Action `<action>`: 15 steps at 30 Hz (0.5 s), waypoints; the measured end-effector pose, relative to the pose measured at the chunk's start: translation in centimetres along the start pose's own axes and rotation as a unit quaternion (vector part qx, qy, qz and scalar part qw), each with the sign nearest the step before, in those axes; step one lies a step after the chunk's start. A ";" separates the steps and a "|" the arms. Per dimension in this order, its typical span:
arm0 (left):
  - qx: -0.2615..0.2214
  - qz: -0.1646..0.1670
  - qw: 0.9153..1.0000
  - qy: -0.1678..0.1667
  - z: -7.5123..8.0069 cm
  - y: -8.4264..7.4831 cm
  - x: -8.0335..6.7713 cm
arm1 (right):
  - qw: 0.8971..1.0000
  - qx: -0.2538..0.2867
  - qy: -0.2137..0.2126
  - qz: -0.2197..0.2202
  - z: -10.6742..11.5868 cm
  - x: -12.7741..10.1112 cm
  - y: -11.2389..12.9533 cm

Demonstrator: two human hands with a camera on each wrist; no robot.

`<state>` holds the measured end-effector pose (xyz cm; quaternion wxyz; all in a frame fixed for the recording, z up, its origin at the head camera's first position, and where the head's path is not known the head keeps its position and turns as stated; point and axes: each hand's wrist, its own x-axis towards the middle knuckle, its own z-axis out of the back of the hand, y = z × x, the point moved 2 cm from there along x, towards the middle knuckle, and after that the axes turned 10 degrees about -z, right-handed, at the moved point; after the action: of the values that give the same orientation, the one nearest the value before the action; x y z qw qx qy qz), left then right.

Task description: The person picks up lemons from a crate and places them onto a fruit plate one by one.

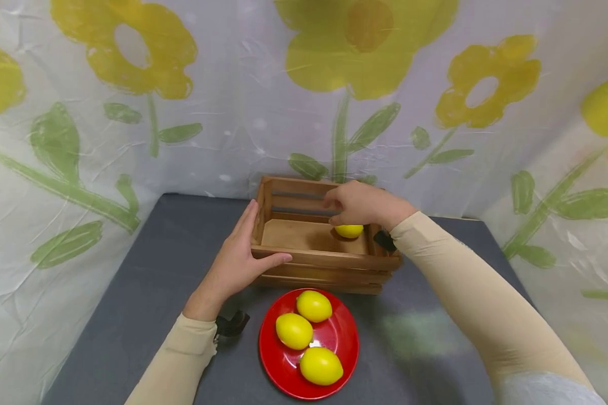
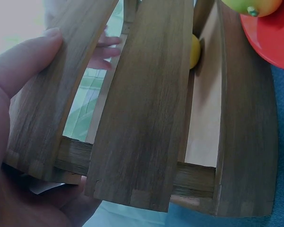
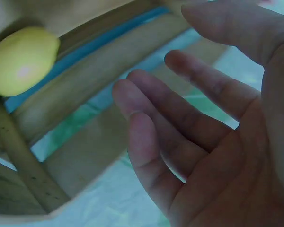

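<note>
A slatted wooden crate (image 1: 324,261) stands at the back of the dark table. My left hand (image 1: 230,264) holds its front left corner, the thumb across the top front slat and the fingers along the left end. Inside, towards the right end, lies one lemon (image 1: 351,231). Over that end reaches my right hand (image 1: 362,203); the right wrist view shows its fingers loosely bent, holding nothing, apart from the lemon (image 3: 22,61). In front of the crate, a red plate (image 1: 351,337) carries three lemons, a far one (image 1: 314,306), a left one (image 1: 294,331) and a near one (image 1: 321,366).
Behind and beside the dark grey table (image 1: 157,270) hangs a pale curtain (image 1: 243,112) printed with large yellow flowers. The plate sits close to the crate's front wall. Both forearms reach in from the near side, in beige sleeves (image 1: 456,287).
</note>
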<state>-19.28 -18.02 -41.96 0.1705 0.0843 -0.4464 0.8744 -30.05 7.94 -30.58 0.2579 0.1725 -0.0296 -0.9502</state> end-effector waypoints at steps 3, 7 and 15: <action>-0.005 -0.004 1.000 -0.001 -0.3 -0.4 0.0 | 0.999 -0.018 0.020 -0.030 -0.5 0.9 -0.8; -0.005 -0.005 1.000 0.000 -0.5 -0.9 0.1 | 0.997 -0.039 0.032 -0.052 -1.1 1.5 -1.5; -0.005 -0.009 1.000 0.000 -0.6 -1.0 0.3 | 0.994 -0.054 0.054 -0.076 -2.2 2.6 -2.9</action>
<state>-19.20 -16.95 -41.43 0.1794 0.0874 -0.4496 0.8706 -32.76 9.18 -33.92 0.1955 0.2108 0.0491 -0.9565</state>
